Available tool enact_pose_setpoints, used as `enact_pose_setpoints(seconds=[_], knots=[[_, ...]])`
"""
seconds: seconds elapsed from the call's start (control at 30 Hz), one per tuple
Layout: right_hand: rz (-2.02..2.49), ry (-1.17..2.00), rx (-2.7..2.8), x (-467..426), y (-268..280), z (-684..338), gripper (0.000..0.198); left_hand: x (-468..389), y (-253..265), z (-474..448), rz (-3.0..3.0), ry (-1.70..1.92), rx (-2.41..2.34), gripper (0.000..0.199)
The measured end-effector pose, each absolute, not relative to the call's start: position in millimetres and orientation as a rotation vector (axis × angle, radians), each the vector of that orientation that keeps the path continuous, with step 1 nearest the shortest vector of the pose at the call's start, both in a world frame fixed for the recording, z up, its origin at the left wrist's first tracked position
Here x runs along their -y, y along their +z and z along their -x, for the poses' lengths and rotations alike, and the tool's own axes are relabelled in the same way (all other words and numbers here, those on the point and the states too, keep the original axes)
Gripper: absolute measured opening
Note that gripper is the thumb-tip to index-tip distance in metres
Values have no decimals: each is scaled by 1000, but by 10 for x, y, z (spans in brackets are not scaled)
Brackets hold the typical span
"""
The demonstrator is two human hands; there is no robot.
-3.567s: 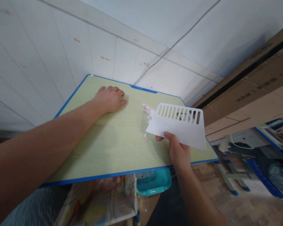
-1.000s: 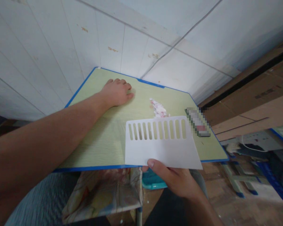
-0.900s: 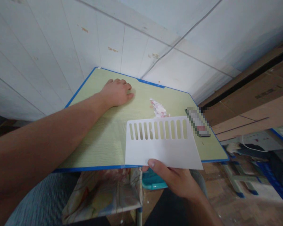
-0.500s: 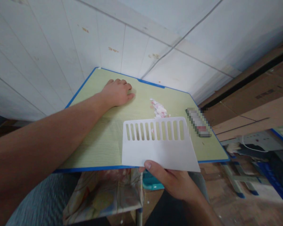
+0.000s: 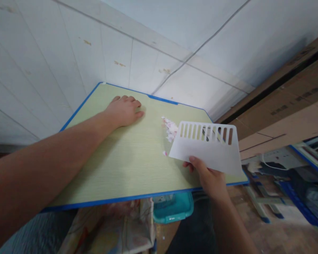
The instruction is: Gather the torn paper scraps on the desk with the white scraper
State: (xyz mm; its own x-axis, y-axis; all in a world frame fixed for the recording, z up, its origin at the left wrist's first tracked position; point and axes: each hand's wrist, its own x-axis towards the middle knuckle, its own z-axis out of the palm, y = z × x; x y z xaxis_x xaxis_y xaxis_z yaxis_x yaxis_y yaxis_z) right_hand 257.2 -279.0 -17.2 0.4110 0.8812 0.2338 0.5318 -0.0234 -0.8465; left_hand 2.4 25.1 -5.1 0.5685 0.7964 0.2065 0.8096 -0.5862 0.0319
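Observation:
My right hand (image 5: pixel 208 173) pinches a flat white slotted plate (image 5: pixel 206 151) by its near edge, thumb on top. The plate is held over the right part of the table (image 5: pixel 116 165), its row of slots pointing away from me. Just left of it lies a heap of small white and pink paper scraps (image 5: pixel 171 128), with one loose scrap (image 5: pixel 164 153) nearer to me. My left hand (image 5: pixel 124 110) rests flat on the far left of the tabletop, fingers stretched out, holding nothing. A dark object shows only partly through the slots.
The table has a blue rim and stands against a white panelled wall (image 5: pixel 116 53) with a grey cable (image 5: pixel 196 53). Cardboard boxes (image 5: pixel 288 106) stand at the right. Below the front edge are a teal plastic bin (image 5: pixel 175 211) and a patterned cloth (image 5: pixel 113 229).
My right hand has carried the slotted plate to the right and away from me, off the near edge, now hiding most of the dark object. My left hand stays on the tabletop.

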Motion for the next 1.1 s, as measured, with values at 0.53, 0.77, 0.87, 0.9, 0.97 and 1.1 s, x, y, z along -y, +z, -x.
enact_pose_setpoints(seconds=[0.53, 0.77, 0.87, 0.9, 0.97, 1.1], knots=[[1715, 514, 1308, 2910, -189, -2617, 41, -188, -1, -16, 2720, -283, 1447, 70], [1621, 682, 1159, 2934, -179, -2605, 38, -107, 40, 39, 2651, -244, 1513, 74], [1581, 698, 1227, 2879, -229, -2630, 37, -36, 52, 136, 2630, -222, 1604, 78], [1575, 683, 1245, 2866, -255, -2638, 37, -19, 45, 176, 2625, -232, 1639, 81], [1561, 664, 1243, 2851, -307, -2648, 37, 1, 18, 254, 2619, -282, 1699, 85], [1519, 739, 1166, 2851, -344, -2622, 37, -21, -33, 352, 2611, -328, 1716, 90]])
